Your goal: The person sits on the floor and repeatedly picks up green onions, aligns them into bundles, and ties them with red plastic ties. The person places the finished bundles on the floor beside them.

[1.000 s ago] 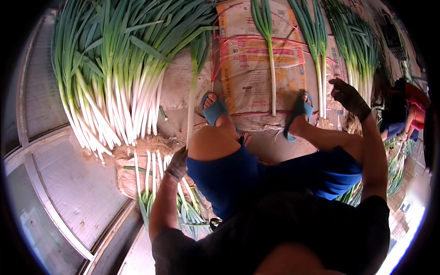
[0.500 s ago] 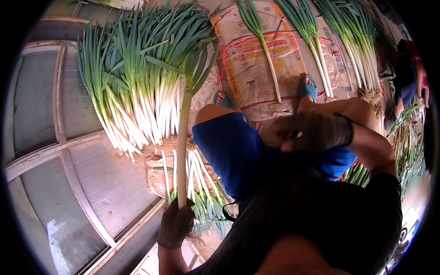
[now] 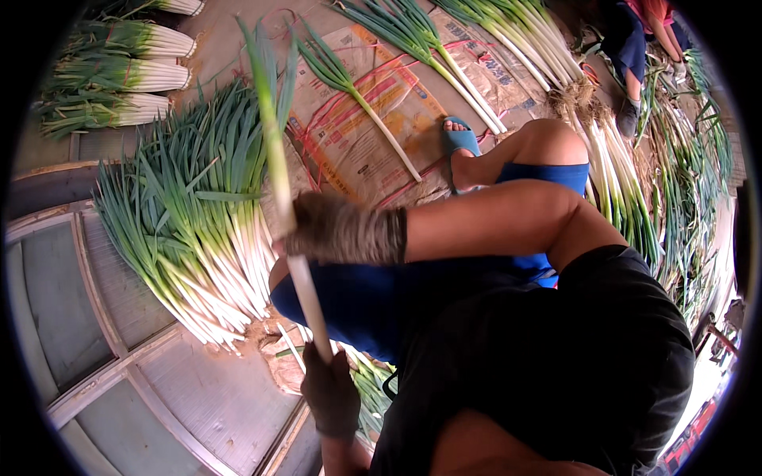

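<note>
A single long leek (image 3: 279,170) stands almost upright in front of the person, its white stalk low and its green leaves fanning out at the top. The left hand (image 3: 331,394), in a dark glove, is clenched round the bottom of the white stalk, with the forearm rising from the lower edge of the view. The right hand (image 3: 343,232) — in a grey-brown glove — has its fingers (image 3: 308,230) wrapped round the stalk higher up, about where white turns to green; its bare forearm runs across level from the right, bent at the elbow over the knee. The leek passes straight through both fists.

Just left of it lies a big pile of leeks (image 3: 190,230) on the floor, white ends toward the person. Beyond, another leek (image 3: 361,107) lies on a printed sack (image 3: 373,139), near a foot in a blue sandal (image 3: 459,143).
</note>
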`<state>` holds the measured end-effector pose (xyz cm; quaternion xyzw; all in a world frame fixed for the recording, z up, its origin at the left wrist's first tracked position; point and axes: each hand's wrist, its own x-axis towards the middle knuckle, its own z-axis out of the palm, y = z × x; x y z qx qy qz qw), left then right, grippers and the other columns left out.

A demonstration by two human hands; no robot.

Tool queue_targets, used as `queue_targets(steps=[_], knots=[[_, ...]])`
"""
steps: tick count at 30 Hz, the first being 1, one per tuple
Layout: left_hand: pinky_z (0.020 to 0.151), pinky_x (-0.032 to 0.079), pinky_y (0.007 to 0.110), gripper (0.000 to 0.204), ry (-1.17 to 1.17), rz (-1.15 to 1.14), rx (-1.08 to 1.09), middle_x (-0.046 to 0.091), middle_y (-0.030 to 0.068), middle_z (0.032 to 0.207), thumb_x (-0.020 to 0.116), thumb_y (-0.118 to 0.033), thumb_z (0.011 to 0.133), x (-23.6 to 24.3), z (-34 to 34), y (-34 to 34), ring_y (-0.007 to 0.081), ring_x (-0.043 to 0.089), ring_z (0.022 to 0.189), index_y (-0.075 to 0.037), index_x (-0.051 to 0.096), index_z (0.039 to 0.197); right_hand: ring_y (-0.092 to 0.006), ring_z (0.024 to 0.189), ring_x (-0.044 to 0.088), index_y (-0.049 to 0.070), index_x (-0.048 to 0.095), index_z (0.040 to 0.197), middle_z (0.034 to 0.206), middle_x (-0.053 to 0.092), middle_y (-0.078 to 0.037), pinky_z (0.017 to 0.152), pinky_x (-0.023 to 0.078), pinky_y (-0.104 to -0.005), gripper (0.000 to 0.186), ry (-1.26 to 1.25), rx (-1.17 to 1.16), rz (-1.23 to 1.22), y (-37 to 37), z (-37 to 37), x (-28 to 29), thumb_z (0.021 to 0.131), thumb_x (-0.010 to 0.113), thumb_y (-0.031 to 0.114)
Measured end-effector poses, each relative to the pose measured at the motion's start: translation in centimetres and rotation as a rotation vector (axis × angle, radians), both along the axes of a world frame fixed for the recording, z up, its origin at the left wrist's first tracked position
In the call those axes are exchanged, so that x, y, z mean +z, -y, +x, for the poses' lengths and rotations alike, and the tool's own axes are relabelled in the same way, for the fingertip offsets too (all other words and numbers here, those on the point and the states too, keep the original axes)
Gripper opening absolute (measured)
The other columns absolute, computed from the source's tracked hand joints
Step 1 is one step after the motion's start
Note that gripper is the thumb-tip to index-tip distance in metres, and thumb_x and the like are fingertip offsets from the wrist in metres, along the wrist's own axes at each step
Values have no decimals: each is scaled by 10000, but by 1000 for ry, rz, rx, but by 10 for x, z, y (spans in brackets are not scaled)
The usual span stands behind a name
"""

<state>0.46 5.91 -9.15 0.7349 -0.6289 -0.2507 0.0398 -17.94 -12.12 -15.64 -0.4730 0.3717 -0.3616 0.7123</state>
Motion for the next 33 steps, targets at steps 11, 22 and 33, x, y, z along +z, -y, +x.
queue_targets(steps=[11, 22, 33], knots=[[529, 417, 254, 220, -1359, 150, 170, 486, 12, 712, 484, -230, 970, -179, -147, 181, 101, 445, 582, -42, 497, 1083, -209, 905, 661, -20, 543, 1174, 1006, 650, -119, 753, 582, -333, 364, 201, -235, -66, 213, -149, -95, 890, 663, 174], [478, 451, 267, 222, -1082, 752, 637, 544, 11, 683, 578, -279, 949, -442, -213, 184, 106, 511, 529, -62, 545, 979, -285, 1017, 651, 34, 560, 1237, 1069, 682, -147, 906, 493, -399, 541, -790, -163, -5, 249, -168, -380, 747, 730, 186], [379, 392, 247, 124, -1141, 1014, 1049, 617, 23, 691, 584, -269, 925, -535, -213, 162, 103, 475, 434, -154, 562, 969, -374, 1129, 575, 70, 510, 1310, 1182, 622, -200, 949, 469, -434, 614, -1058, -95, 62, 240, -137, -424, 739, 706, 181]])
